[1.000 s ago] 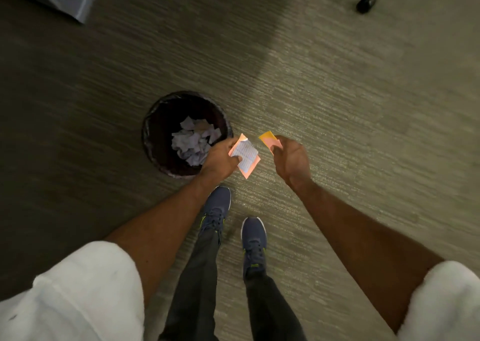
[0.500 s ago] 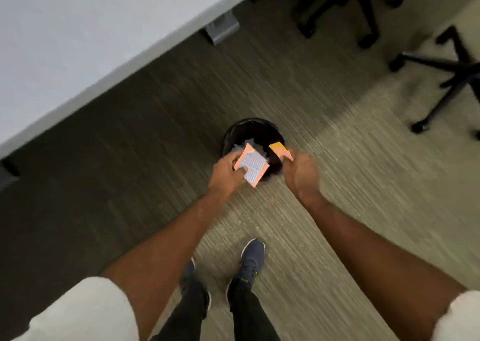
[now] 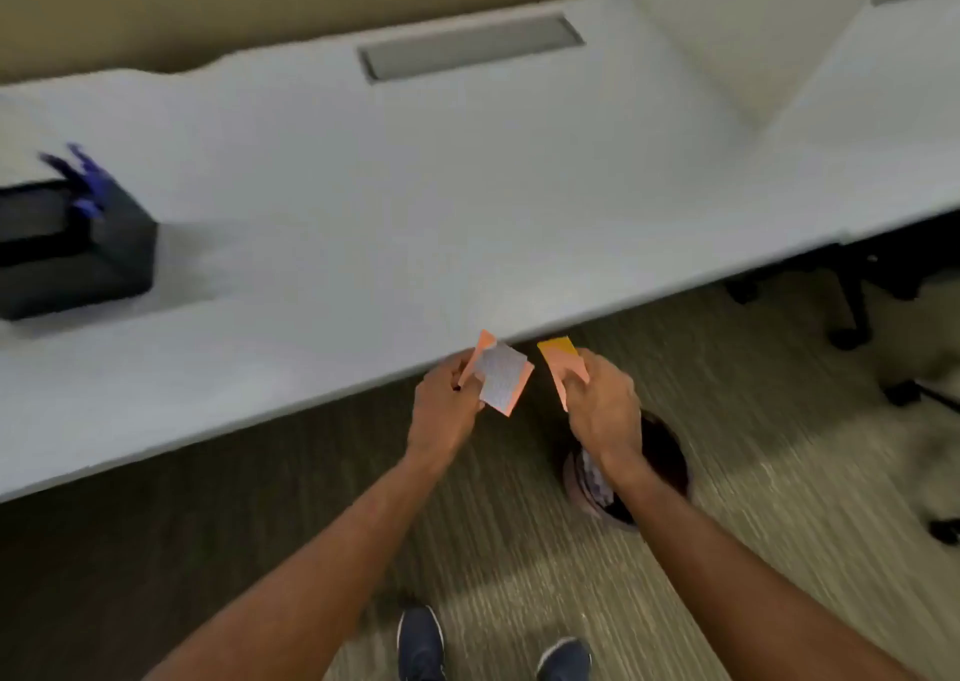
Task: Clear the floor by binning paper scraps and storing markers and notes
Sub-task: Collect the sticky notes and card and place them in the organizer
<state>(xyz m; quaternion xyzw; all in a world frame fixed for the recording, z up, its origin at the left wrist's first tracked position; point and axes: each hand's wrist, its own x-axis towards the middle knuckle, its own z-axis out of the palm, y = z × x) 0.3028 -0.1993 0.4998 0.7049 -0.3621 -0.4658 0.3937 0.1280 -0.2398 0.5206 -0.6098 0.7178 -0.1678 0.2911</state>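
My left hand [image 3: 445, 405] grips a small stack of notes [image 3: 500, 378], a white written sheet over pink ones, just in front of the desk's edge. My right hand [image 3: 602, 405] pinches a yellow and a pink note [image 3: 561, 363] beside it. Below my right forearm stands the dark round bin [image 3: 665, 454] with crumpled paper scraps [image 3: 592, 475] inside, partly hidden by the arm. At the desk's far left sits a black organizer [image 3: 78, 249] with blue markers [image 3: 85, 181] sticking out of it.
A long white desk [image 3: 415, 187] with a grey cable hatch [image 3: 470, 46] fills the upper view. Black office chair bases [image 3: 852, 311] stand under the desk and at the right. My two shoes [image 3: 421, 641] are on the carpet at the bottom.
The view has swung up from the floor and bin to the desk. Both hands have risen away from the bin toward the desk edge, still holding their notes.
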